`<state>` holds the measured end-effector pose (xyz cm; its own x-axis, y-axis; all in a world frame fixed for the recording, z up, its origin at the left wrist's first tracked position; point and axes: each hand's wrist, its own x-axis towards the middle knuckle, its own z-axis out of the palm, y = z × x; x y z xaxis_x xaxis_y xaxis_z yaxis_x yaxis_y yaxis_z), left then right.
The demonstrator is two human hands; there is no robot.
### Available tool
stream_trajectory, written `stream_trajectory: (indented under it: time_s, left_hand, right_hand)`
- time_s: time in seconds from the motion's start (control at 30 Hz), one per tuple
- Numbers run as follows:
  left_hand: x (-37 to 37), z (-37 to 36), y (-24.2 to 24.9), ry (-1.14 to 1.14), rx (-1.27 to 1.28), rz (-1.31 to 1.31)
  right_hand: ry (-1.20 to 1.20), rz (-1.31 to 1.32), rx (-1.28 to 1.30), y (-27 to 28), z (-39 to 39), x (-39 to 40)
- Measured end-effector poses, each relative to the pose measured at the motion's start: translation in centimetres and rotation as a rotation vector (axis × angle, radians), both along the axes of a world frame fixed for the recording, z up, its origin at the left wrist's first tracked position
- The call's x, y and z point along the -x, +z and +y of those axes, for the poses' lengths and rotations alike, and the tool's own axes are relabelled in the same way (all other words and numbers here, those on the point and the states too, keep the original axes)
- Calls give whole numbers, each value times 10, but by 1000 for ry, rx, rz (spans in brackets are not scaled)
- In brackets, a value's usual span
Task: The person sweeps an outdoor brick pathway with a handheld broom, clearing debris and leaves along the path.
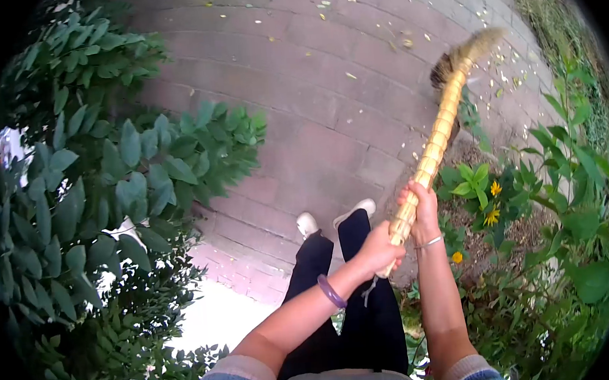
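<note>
Broom (440,134) is in a two-handed grip, with both hands closed on its yellow, ribbed handle and set close together. The left hand (381,250) encloses the handle near its butt end; the right hand (420,201) is clamped just farther up. The handle slants away from the body, and the blurred bristles (478,45) are over the far right part of the paving (299,113), beside a dark clump (442,71). Bristle contact with the surface cannot be confirmed. State of the ground: small fallen leaves (407,43) lie loose and ungathered toward the far edge of the paving and around the bristles; fewer show near the shoes (307,224). No gathered heap can be confirmed, so the extent of completed work cannot be determined. Arm pose: the left forearm, with a purple bangle (331,291) at the wrist, angles inward across the dark trousers (369,305). The right forearm extends nearly straight forward, beside yellow flowers (491,216) at the right edge of the paving.
</note>
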<state>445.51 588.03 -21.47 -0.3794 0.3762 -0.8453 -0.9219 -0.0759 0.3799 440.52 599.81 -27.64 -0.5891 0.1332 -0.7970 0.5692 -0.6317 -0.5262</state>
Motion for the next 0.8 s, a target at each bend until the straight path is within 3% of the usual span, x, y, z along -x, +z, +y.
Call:
stream_trajectory:
  time_s: [0.13,0.27,0.33,0.4,0.5,0.57,0.63,0.7,0.8]
  left_hand:
    - [-33,5,6,463,94,-24]
    - [-9,-41,-19,809,345,62]
    - [18,-85,-43,957,438,40]
    - [56,-148,-69,1134,477,32]
    - [102,-248,-138,1077,440,-126]
    - [120,-253,-152,1021,424,-154]
    - [121,-178,-111,898,373,-105]
    - [107,-122,-84,510,388,-167]
    - [125,-88,-18,196,221,-197]
  right_hand:
    - [438,-48,150,-3,-40,11]
    - [881,22,402,-19,-127,20]
    - [980,-24,411,-55,-162,32]
    - [1048,-30,224,-72,-179,60]
    - [949,34,211,-63,-165,114]
    - [878,5,164,-71,-145,130]
    - [798,-124,82,-76,-128,138]
    - [659,-304,-63,-61,-122,147]
    - [445,-349,115,-21,-127,169]
